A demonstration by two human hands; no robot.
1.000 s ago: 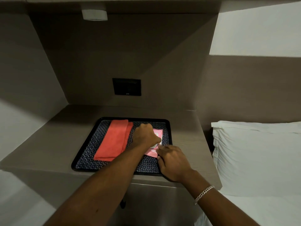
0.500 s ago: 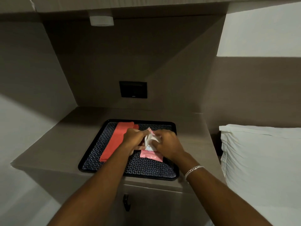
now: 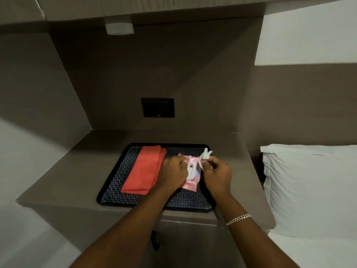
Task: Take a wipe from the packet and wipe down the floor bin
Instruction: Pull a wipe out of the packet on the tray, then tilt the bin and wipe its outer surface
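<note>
A pink wipe packet (image 3: 191, 185) lies on a black patterned tray (image 3: 135, 198) on the bedside shelf, its white flap lifted. My left hand (image 3: 173, 174) presses on the packet's left side and holds it down. My right hand (image 3: 217, 172) pinches a white wipe (image 3: 205, 156), which sticks up crumpled just right of the packet's opening. The floor bin is not in view.
A folded red cloth (image 3: 144, 171) lies on the tray's left half. The brown shelf (image 3: 73, 175) sits in a wall niche with a dark switch plate (image 3: 157, 107) behind. A white pillow (image 3: 313, 188) and bed are at the right. A cabinet handle (image 3: 155, 240) hangs below.
The packet's flap was opened, and my right hand has drawn a white wipe up and to the right out of it. My left hand stayed on the packet.
</note>
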